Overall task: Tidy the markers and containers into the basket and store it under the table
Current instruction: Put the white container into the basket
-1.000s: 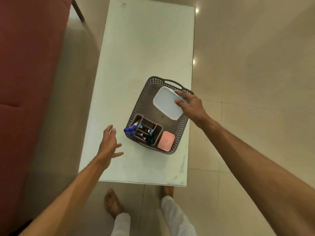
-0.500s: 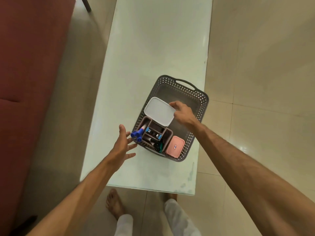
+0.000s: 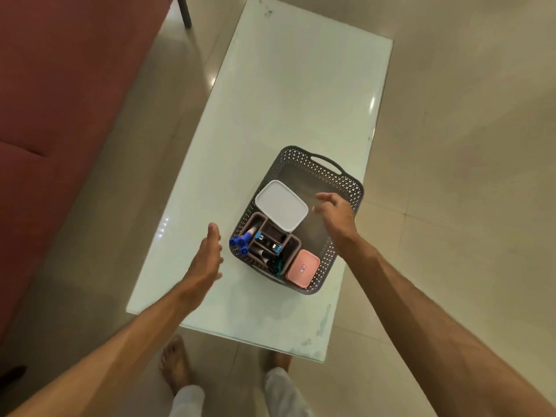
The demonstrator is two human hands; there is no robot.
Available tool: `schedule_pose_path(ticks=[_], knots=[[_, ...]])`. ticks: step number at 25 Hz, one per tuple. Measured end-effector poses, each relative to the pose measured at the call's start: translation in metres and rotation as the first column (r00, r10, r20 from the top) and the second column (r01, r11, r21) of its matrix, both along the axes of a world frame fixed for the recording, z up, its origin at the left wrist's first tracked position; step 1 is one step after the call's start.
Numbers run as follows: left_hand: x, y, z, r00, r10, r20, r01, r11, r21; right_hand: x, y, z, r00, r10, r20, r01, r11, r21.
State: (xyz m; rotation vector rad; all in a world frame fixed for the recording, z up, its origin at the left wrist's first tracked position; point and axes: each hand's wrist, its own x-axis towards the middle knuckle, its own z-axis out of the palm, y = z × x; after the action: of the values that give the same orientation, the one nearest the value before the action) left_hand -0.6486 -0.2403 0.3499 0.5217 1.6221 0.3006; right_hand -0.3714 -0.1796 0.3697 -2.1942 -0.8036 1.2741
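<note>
A dark grey perforated basket point(image 3: 346, 182) stands on the pale glass table point(image 3: 285, 94) near its right front. Inside lie a white lidded container point(image 3: 281, 204), a small pink container point(image 3: 302, 268) and a brown divided organiser point(image 3: 290, 240) holding blue-capped markers point(image 3: 239, 242) and dark ones. The white container rests partly on the organiser. My right hand point(image 3: 335, 215) hovers over the basket just right of the white container, fingers apart, holding nothing. My left hand point(image 3: 207, 257) is open above the table, just left of the basket.
A red sofa point(image 3: 60, 100) runs along the left, with a narrow strip of tiled floor point(image 3: 466, 176) between it and the table. My bare feet point(image 3: 176, 362) stand at the table's near edge. A dark table leg point(image 3: 184, 10) shows at the far left.
My right hand set the white container down on the organiser inside the basket and let go of it. My left hand moved closer to the basket's left side.
</note>
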Motion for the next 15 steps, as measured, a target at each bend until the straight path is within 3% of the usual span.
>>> schedule_pose_path(ticks=[4,8,15], knots=[[-0.029,-0.032,0.062,0.996,0.007,-0.094,0.004,0.993,0.114,-0.032,-0.011,0.072,0.987,0.005,-0.161,-0.008,1.000,-0.013],[-0.071,-0.085,0.143,0.986,0.154,-0.062,-0.142,0.976,0.165,-0.094,-0.035,0.154,0.929,0.186,-0.319,-0.211,0.976,-0.045],[-0.189,-0.203,0.289,0.886,0.447,-0.125,-0.401,0.872,0.281,-0.243,-0.101,0.291,0.698,0.650,-0.300,-0.697,0.714,-0.073]])
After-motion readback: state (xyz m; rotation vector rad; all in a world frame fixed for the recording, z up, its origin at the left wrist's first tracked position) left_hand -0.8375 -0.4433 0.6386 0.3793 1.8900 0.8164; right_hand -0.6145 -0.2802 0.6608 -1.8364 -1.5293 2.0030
